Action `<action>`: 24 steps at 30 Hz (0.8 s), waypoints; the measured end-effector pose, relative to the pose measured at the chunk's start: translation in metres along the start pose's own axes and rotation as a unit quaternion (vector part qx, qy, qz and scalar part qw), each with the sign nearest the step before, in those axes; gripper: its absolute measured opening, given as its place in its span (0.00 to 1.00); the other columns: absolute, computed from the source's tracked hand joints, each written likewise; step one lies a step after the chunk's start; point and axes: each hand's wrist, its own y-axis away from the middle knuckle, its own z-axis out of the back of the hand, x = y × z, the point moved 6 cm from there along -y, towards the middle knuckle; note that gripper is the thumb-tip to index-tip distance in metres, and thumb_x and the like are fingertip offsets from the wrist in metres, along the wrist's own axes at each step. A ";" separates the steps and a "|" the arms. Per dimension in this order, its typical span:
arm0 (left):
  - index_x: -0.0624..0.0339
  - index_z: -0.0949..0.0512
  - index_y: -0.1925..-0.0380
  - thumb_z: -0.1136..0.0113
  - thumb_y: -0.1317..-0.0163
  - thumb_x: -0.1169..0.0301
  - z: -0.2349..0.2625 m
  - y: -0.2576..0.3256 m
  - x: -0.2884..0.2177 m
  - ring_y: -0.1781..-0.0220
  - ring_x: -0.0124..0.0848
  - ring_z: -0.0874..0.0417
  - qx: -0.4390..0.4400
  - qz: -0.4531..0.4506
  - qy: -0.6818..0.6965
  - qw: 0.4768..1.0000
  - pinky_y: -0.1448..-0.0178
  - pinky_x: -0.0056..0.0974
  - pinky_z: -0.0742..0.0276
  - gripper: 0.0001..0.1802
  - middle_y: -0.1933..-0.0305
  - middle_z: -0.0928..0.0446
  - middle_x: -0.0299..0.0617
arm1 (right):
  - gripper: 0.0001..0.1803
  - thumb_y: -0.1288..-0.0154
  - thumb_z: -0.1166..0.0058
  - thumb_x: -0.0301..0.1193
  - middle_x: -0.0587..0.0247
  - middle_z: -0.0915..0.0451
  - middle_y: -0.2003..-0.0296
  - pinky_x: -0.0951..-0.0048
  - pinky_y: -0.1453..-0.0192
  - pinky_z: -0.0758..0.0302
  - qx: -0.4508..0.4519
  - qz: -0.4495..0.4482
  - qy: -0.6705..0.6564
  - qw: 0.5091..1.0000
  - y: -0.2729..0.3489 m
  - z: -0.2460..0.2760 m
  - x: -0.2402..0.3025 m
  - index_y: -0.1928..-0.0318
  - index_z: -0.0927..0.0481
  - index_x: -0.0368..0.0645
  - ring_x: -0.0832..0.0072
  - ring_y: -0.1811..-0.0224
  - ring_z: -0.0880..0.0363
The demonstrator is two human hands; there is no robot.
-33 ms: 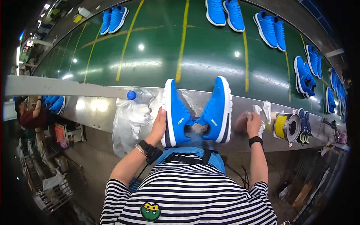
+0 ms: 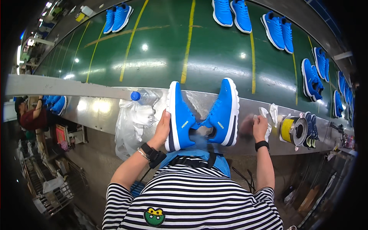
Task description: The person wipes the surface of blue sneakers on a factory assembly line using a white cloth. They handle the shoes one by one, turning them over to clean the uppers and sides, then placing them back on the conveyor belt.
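The left hand (image 2: 163, 128) is wrapped around the white sole of a bright blue shoe (image 2: 180, 117), with the fingers curled on the sole's edge, so it has hold of that shoe. The shoe stands up on its heel end, toe pointing up, just above the shiny metal tabletop (image 2: 96, 111) and in front of the person's striped shirt (image 2: 191, 203). A second blue shoe (image 2: 224, 113) stands up right beside it, and the two lean apart at the top and come close together at the bottom. You cannot tell what keeps the second shoe up. The right hand (image 2: 260, 126) is to the right of that shoe, not touching it. Its fingers are bent down onto a white cloth (image 2: 268, 115) on the tabletop, pinching it. Next to the cloth sits a round yellow roll (image 2: 289, 130) in a metal holder. On the left of the held shoe lies a crumpled clear plastic bag (image 2: 132, 122), and a plastic bottle with a blue cap (image 2: 143, 96) rests near its top. Behind the tabletop runs a wide green belt (image 2: 165, 57) with yellow lines, and more blue shoes (image 2: 232, 13) sit on it in pairs. Far to the left another person (image 2: 32, 115) is near some blue shoes too.
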 end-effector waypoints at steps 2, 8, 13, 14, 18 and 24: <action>0.70 0.55 0.37 0.66 0.35 0.45 0.003 0.011 0.014 0.35 0.39 0.43 0.028 0.071 0.063 0.995 0.34 0.34 0.48 0.41 0.36 0.45 0.55 | 0.08 0.41 0.48 0.30 0.61 0.30 0.73 0.72 0.69 0.34 -0.009 -0.058 -0.191 0.980 0.003 0.021 0.028 0.67 0.27 0.37 0.72 0.72 0.30; 0.69 0.64 0.36 0.62 0.36 0.47 -0.021 0.043 0.002 0.32 0.39 0.49 0.100 0.165 0.117 0.974 0.32 0.35 0.53 0.43 0.34 0.50 0.56 | 0.09 0.37 0.50 0.34 0.74 0.30 0.79 0.84 0.76 0.37 0.230 0.034 -0.346 0.909 0.048 0.064 0.215 0.67 0.26 0.41 0.89 0.78 0.34; 0.61 0.65 0.35 0.63 0.34 0.52 -0.027 0.048 -0.019 0.35 0.36 0.43 0.155 0.105 0.108 0.976 0.35 0.35 0.46 0.38 0.35 0.48 0.51 | 0.11 0.40 0.50 0.34 0.56 0.26 0.80 0.70 0.70 0.31 0.357 0.134 -0.274 0.883 0.070 0.017 0.281 0.68 0.27 0.37 0.66 0.77 0.26; 0.62 0.66 0.35 0.63 0.35 0.52 -0.025 0.049 -0.019 0.35 0.36 0.44 0.149 0.109 0.101 0.978 0.34 0.35 0.48 0.39 0.35 0.49 0.52 | 0.11 0.40 0.51 0.34 0.53 0.26 0.80 0.68 0.70 0.31 0.363 0.161 -0.243 0.885 0.073 0.010 0.283 0.69 0.28 0.36 0.62 0.76 0.26; 0.68 0.65 0.36 0.64 0.40 0.43 -0.019 0.047 -0.006 0.33 0.48 0.47 0.110 0.114 -0.019 0.987 0.33 0.38 0.52 0.46 0.35 0.49 0.62 | 0.12 0.40 0.55 0.33 0.45 0.28 0.79 0.58 0.70 0.33 0.370 0.239 -0.130 0.888 0.078 -0.004 0.295 0.72 0.31 0.36 0.49 0.74 0.28; 0.69 0.65 0.36 0.68 0.42 0.38 -0.020 0.037 0.019 0.36 0.59 0.44 0.107 0.100 -0.045 0.988 0.33 0.42 0.51 0.49 0.40 0.45 0.71 | 0.11 0.40 0.57 0.33 0.44 0.29 0.80 0.54 0.70 0.35 0.356 0.252 -0.111 0.893 0.078 -0.013 0.302 0.74 0.32 0.37 0.48 0.74 0.29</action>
